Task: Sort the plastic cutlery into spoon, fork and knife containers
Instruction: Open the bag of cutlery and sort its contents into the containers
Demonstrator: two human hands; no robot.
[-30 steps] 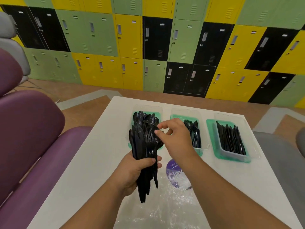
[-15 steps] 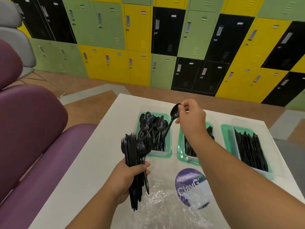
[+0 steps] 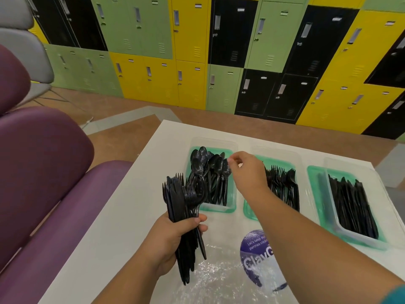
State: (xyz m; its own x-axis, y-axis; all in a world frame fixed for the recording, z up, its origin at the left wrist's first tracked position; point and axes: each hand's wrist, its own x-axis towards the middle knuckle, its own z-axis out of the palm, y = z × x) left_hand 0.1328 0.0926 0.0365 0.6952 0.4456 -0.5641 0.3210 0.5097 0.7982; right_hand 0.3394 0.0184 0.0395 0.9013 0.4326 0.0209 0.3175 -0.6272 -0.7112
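My left hand [image 3: 175, 235] is shut on a thick bundle of mixed black plastic cutlery [image 3: 184, 200], held upright over the white table [image 3: 122, 216]. My right hand [image 3: 247, 170] hovers over the right edge of the spoon container [image 3: 219, 208]. Its fingers are loosely apart, and the fingertips sit just above the bowl of a spoon [image 3: 226, 168] lying on the pile. The fork container [image 3: 248, 210] is in the middle, partly hidden by my right forearm. At the right stands the knife container [image 3: 315, 194].
A crumpled clear plastic bag [image 3: 219, 277] with a round purple sticker [image 3: 256, 253] lies near the table's front edge. Purple padded seats [image 3: 43, 172] stand close on the left. Coloured lockers [image 3: 197, 51] line the far wall.
My right hand pulled a spoon from the bundle, carried it over the spoon container and lowered it onto the pile. My left hand kept hold of the bundle.
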